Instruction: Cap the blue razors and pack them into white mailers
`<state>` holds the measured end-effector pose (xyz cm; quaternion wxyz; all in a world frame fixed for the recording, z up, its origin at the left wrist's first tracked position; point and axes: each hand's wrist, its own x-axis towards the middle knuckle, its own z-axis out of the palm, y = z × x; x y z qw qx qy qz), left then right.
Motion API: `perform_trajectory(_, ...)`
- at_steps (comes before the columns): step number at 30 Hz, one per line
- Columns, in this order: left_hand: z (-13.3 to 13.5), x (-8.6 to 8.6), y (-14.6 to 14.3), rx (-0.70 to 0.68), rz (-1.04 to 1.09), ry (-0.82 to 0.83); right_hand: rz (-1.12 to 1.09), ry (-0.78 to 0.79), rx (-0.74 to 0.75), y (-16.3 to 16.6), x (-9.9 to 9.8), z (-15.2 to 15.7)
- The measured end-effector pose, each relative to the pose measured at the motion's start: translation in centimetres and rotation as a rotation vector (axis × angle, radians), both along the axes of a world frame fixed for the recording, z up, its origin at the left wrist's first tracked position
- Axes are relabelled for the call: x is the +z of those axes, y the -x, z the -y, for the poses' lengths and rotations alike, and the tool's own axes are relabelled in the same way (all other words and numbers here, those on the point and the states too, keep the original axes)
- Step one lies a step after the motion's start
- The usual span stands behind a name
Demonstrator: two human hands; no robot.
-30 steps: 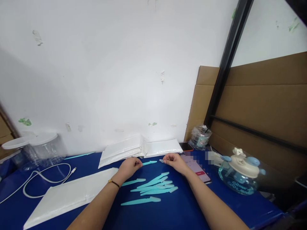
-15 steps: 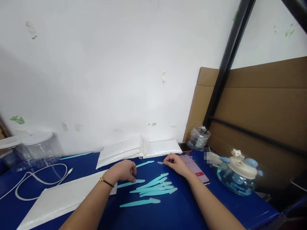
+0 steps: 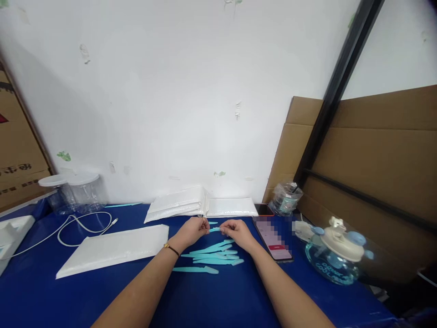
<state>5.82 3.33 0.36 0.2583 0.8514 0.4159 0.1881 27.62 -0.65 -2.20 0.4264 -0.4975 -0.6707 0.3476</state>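
Observation:
My left hand (image 3: 193, 231) and my right hand (image 3: 235, 231) face each other over the blue table (image 3: 85, 296), fingers pinched. Between them runs one turquoise plastic stick (image 3: 215, 229), held at both ends. Just below the hands lies a loose pile of turquoise sticks (image 3: 213, 255), with one single stick (image 3: 195, 269) nearer to me. A gold bracelet sits on my left wrist.
White padded pouches lie at the left (image 3: 114, 249) and stacked by the wall (image 3: 201, 206). A phone (image 3: 273, 237) and a blue-lidded water bottle (image 3: 334, 257) sit right. Clear jars (image 3: 73, 191), a white cable (image 3: 82, 225) and cardboard boxes (image 3: 368, 155) ring the table.
My left hand dropped toward the pile, then came back up to the stick. Both hands now meet on one stick. The camera has swung left and slightly down.

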Motion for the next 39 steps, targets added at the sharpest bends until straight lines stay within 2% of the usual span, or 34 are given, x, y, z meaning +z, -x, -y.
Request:
perform_trajectory(3, -0.5, -0.7, 0.4, 0.06, -0.06, -0.045, 0.0, -0.004, -0.104, -1.9, -0.7, -0.8)
perform_trajectory(9, -0.8, -0.7, 0.7, 0.145, -0.137, -0.282, 0.296, -0.078, -0.313, -3.8, -1.0, -1.2)
perform_trajectory(10, -0.7, -0.5, 0.7, 0.159, -0.13, -0.297, 0.302, -0.087, -0.292, -3.8, -0.8, -1.0)
perform_trajectory(12, -0.3, -0.3, 0.7, 0.153, -0.097, -0.27, 0.303, -0.073, -0.151, -3.7, -0.3, -0.5)
perform_trajectory(14, 0.2, -0.2, 0.9, 0.101, -0.064, -0.184, 0.32, -0.027, 0.016, -3.6, 0.0, 0.1)
perform_trajectory(16, 0.8, -0.2, 1.0, 0.017, -0.051, -0.094, 0.339, 0.004, 0.103, -3.4, 0.2, 0.5)
perform_trajectory(19, 1.3, -0.3, 0.9, -0.096, -0.073, -0.031, 0.332, -0.008, 0.096, -2.8, 0.1, 0.7)
perform_trajectory(21, 1.3, -0.4, 0.7, -0.108, -0.107, -0.056, 0.32, -0.033, 0.093, -2.2, 0.0, 0.6)
perform_trajectory(24, 1.0, -0.3, 0.5, -0.066, -0.164, -0.149, 0.338, -0.081, 0.087, -1.6, -0.2, 0.3)
perform_trajectory(27, 0.4, -0.1, 0.9, -0.007, -0.211, -0.224, 0.381, -0.116, 0.014, -1.9, -0.5, -0.3)
perform_trajectory(33, -0.8, -0.2, 2.6, 0.162, -0.218, -0.244, 0.367, -0.144, -0.17, -3.7, -0.3, -0.6)
perform_trajectory(36, -0.6, -0.1, 2.5, 0.165, -0.143, -0.245, 0.362, -0.11, -0.011, -3.4, 0.6, 0.3)
perform_trajectory(39, 0.4, 0.1, 1.9, 0.046, -0.11, -0.15, 0.402, -0.049, 0.197, -2.4, 1.2, 1.2)
